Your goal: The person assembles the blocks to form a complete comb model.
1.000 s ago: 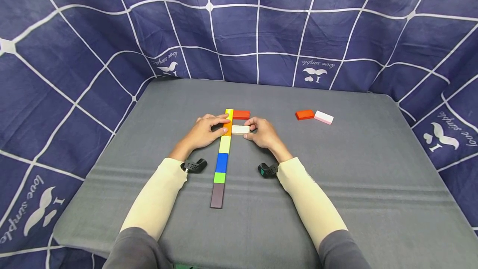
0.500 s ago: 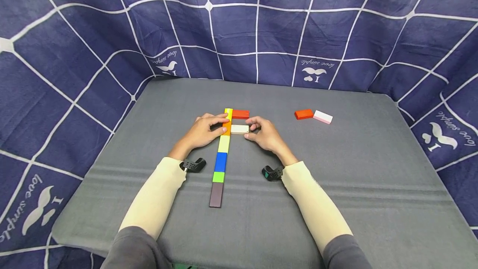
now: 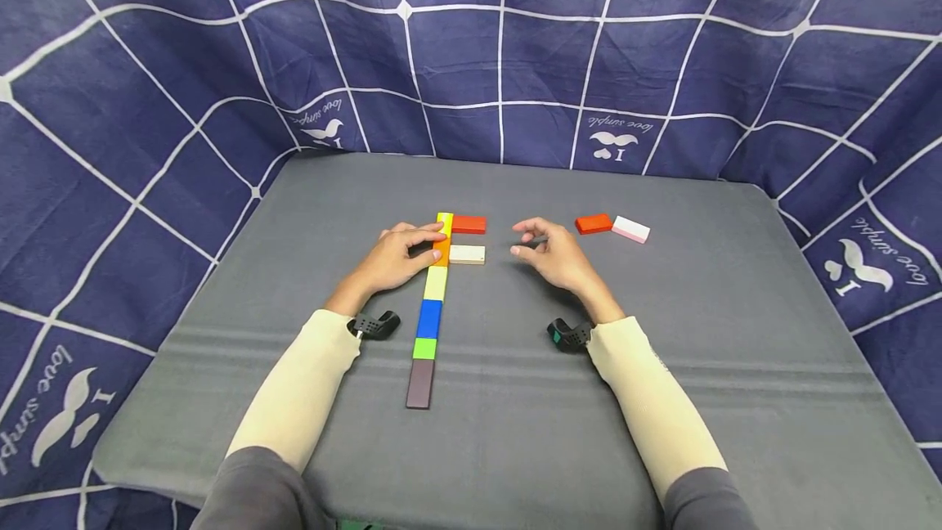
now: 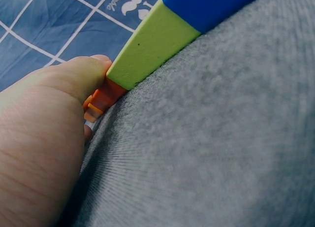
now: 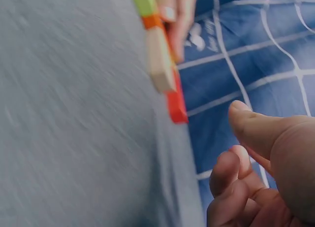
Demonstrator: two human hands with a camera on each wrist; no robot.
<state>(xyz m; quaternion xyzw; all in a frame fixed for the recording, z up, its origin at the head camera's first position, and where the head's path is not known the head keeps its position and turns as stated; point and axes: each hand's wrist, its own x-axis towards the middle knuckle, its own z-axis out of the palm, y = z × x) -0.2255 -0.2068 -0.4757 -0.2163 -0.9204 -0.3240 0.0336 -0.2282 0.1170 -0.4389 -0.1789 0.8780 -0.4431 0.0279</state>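
My left hand (image 3: 393, 257) rests against the far part of a straight row of coloured blocks, its fingertips on the yellow block (image 3: 445, 218) and its thumb touching the orange block (image 3: 441, 257). Jutting right from the row are a red block (image 3: 469, 225) and, nearer, a cream block (image 3: 467, 254). Toward me the row continues with a pale yellow-green block (image 3: 435, 283), a blue block (image 3: 430, 319), a green block (image 3: 424, 348) and a dark brown block (image 3: 420, 384). Holding nothing, my right hand (image 3: 557, 253) is right of the cream block, its fingers loosely bent.
Beyond my right hand, an orange-red block (image 3: 594, 224) and a white-and-pink block (image 3: 630, 229) lie end to end on the grey table (image 3: 662, 432). A blue cloth with white lines (image 3: 545, 64) hangs behind the table and along its sides.
My right hand has let go of the cream block and moved right, away from it. The cream block stays against the row. My left hand keeps its place on the blocks.
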